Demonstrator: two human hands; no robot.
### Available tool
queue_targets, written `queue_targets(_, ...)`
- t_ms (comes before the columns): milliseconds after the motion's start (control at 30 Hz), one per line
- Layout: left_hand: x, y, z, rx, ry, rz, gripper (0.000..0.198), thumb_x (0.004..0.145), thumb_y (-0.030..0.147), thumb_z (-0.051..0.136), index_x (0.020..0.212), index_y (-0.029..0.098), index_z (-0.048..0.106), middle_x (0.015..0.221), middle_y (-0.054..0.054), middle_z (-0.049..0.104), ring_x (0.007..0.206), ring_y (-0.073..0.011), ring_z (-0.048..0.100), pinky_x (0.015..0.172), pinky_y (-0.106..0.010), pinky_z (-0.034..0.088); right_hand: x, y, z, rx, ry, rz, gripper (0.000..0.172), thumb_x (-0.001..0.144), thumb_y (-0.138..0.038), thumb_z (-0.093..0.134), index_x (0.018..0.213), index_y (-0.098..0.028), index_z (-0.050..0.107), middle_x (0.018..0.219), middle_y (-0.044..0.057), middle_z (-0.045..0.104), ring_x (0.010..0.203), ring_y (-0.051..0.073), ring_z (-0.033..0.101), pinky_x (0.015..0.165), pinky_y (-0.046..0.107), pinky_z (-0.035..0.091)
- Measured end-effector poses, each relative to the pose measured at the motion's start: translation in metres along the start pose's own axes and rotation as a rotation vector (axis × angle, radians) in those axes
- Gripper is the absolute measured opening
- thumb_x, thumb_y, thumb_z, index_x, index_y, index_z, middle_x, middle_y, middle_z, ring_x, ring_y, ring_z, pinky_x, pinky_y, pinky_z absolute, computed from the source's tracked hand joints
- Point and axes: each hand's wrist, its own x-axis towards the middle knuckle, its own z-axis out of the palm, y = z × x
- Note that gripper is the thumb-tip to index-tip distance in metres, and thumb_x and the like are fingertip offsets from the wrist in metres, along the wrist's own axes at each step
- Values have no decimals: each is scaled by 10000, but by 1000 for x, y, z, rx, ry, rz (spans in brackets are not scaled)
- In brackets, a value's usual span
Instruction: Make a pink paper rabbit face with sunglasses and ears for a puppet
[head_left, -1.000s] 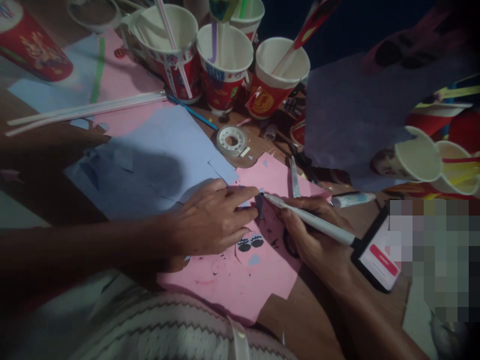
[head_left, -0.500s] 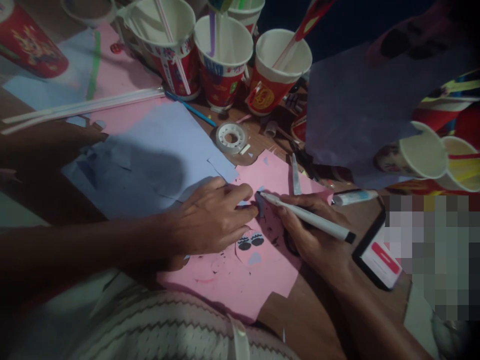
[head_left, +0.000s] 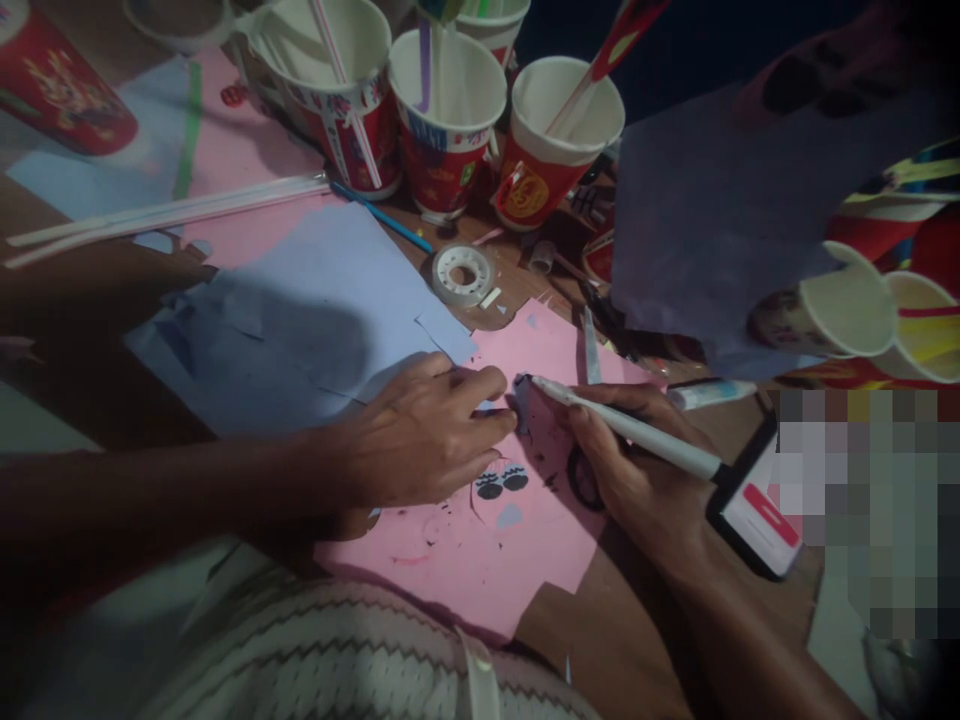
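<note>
My left hand (head_left: 431, 430) lies on a pink paper sheet (head_left: 547, 560), fingers apart, the tips resting at a small light-blue paper scrap (head_left: 486, 405). Beside those fingertips is a narrow blue paper piece (head_left: 523, 405) with dark ink at its top. My right hand (head_left: 637, 460) grips a white marker (head_left: 637, 428), its tip close to the top of that piece; I cannot tell whether they touch. Below, a pink cutout (head_left: 501, 490) bears two black ovals with wavy lines. A dark ring, perhaps a scissor handle (head_left: 583, 480), shows partly beside my right hand.
Several red-and-white paper cups (head_left: 450, 120) stand at the back. A tape roll (head_left: 463, 277) sits before them. Blue paper (head_left: 300, 310) and straws (head_left: 165, 212) lie left. A phone (head_left: 761, 510), a pale tube (head_left: 711, 394) and more cups (head_left: 847, 305) are at right.
My right hand and the marker have shifted slightly right, drawing the tip away from the left fingertips. More of the blue piece's inked top shows. My left hand stays put.
</note>
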Motion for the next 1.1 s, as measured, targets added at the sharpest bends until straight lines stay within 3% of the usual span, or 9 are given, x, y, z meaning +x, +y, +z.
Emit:
queue_targets(267,0,-1,-1,25,-29,14,257,922,251,375,1046,175,588,1039,-97,575,870,-195,548,724,-352,365,0,-7,-1,18,-34,-48,65,795,-230,643,853,-220,671,737,7,695,636,166,646,622,315,529)
queue_targets(567,1,-1,-2,19,-38,3,273,927,269,363,1059,184,586,1062,-89,574,909,-199,551,727,-358,367,3,-7,-1,33,-66,-78,84,773,-191,660,853,-211,677,733,-11,697,567,129,615,501,262,461)
queue_targets(1100,0,0,0,41,14,17,255,912,244,389,1044,192,600,1019,-91,585,886,-185,547,710,-345,368,-2,2,-1,10,22,-40,89,776,-229,661,865,-228,665,751,4,691,638,153,639,591,281,519)
